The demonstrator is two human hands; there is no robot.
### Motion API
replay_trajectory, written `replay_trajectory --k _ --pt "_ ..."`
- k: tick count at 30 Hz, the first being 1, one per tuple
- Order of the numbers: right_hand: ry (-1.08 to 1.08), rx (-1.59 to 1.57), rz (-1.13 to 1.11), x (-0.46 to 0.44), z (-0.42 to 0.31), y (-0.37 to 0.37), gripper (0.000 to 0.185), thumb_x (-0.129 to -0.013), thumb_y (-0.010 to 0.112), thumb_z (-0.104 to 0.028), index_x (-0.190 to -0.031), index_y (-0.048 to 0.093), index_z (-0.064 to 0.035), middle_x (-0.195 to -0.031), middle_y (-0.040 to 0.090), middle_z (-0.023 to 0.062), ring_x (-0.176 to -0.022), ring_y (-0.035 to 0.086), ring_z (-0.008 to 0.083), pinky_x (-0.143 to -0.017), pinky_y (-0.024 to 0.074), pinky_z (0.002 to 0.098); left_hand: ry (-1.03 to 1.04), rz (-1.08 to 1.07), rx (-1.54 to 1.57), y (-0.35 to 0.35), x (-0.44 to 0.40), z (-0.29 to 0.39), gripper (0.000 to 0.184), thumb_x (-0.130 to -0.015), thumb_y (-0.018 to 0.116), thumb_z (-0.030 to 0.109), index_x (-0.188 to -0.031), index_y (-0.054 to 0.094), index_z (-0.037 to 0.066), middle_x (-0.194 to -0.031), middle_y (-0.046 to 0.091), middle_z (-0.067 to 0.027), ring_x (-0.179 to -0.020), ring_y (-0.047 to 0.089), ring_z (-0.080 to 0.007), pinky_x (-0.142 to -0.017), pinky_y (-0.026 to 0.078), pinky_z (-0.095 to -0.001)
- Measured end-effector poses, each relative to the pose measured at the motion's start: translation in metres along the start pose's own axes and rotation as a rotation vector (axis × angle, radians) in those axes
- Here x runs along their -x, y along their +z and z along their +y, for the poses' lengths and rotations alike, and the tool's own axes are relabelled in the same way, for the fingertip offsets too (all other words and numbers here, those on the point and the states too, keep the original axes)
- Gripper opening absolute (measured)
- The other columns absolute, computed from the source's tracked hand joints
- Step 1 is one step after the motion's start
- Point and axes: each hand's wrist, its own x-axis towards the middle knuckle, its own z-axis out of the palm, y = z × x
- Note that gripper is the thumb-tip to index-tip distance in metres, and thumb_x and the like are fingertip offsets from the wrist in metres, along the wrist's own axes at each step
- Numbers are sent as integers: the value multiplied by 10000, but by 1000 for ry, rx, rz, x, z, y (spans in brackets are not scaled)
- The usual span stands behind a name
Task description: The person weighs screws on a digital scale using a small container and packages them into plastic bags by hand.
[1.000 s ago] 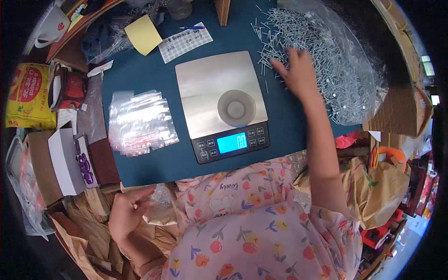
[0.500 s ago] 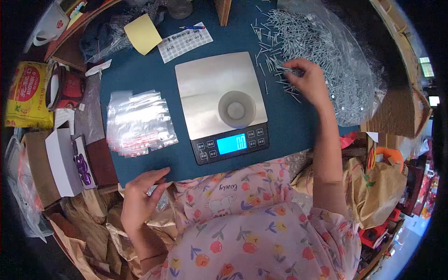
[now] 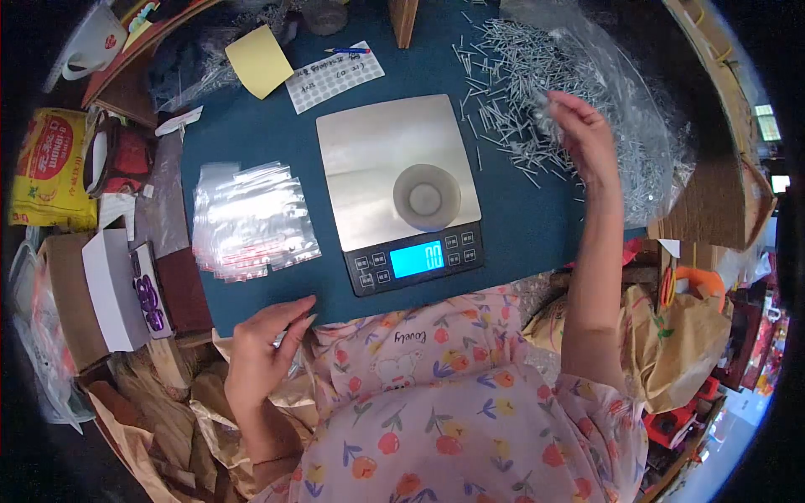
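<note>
My right hand (image 3: pixel 589 142) is over a large heap of thin silver nails (image 3: pixel 520 80), fingers apart and pointing up and left. A pale blur lies by its fingertips; I cannot make out what it is. My left hand (image 3: pixel 267 344) rests at the table's front edge, thumb and fingers apart, holding nothing visible. Between the hands stands a digital scale (image 3: pixel 356 155) with a steel plate and a lit display reading zeros. On the plate's lower right sits a small round grey cup (image 3: pixel 426 189), with no nails visible in it.
Clear zip bags (image 3: pixel 256 222) lie stacked left of the scale. Behind it are a sheet of round stickers (image 3: pixel 323 84), a blue pen (image 3: pixel 347 50) and a yellow note (image 3: pixel 258 61). A clear plastic sheet (image 3: pixel 620 92) lies around the nails. Cardboard (image 3: pixel 713 201) borders the right side.
My right hand has moved right and slightly up across the nails, and its fingers have spread from a pinch. My left hand has shifted slightly right. Scale and cup have stayed put.
</note>
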Motion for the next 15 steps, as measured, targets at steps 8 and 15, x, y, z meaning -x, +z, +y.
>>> replay_trajectory --k 8,15 --pt "152 -255 -81 0 6 26 315 -913 589 -104 -1211 567 -5 -1064 627 64 -923 624 146 -775 541 276 15 -2 -11 2 -3 2 221 -831 660 36 -1047 671 -8 -1005 688 -168 -909 677 -301 -791 523 -340" --pt "-106 31 -364 34 -40 81 292 -905 609 -120 -1180 602 -24 -1032 642 48 -917 623 125 -758 532 270 34 1 -15 6 -6 6 219 -830 665 38 -1046 675 2 -988 688 -173 -884 683 -293 -755 531 -327"
